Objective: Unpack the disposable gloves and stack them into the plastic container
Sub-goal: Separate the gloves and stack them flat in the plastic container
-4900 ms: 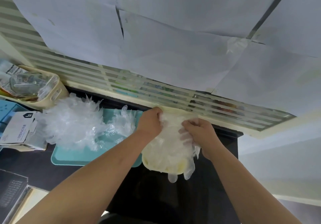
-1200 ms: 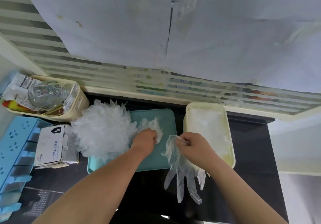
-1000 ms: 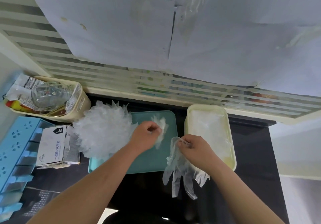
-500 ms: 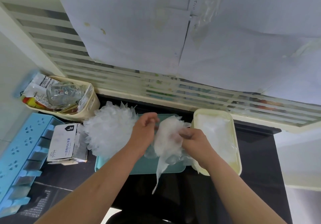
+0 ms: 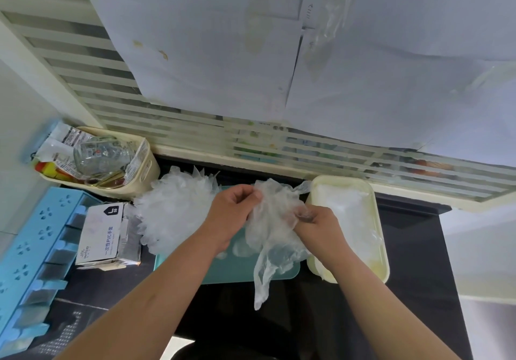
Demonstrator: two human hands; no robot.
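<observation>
Both hands hold a bunch of clear disposable gloves point(image 5: 272, 228) above the teal tray point(image 5: 237, 271). My left hand point(image 5: 234, 211) pinches the bunch at its upper left, and my right hand point(image 5: 317, 224) grips its right side. One glove finger dangles below the tray's front edge. A big loose heap of gloves point(image 5: 178, 208) lies on the tray's left part. The cream plastic container point(image 5: 381, 248) stands just right of the tray, with flat gloves stacked inside it.
A white glove box point(image 5: 102, 234) lies left of the heap, beside a blue plastic rack point(image 5: 33, 250). A cream basket point(image 5: 139, 175) with a glass jar and packets stands at the back left. A slatted window with paper sheets runs behind the dark counter point(image 5: 413, 298).
The two hands have come together, joining the glove from each hand into one bunch over the tray. The bunch has spread wider between the hands in the last half second.
</observation>
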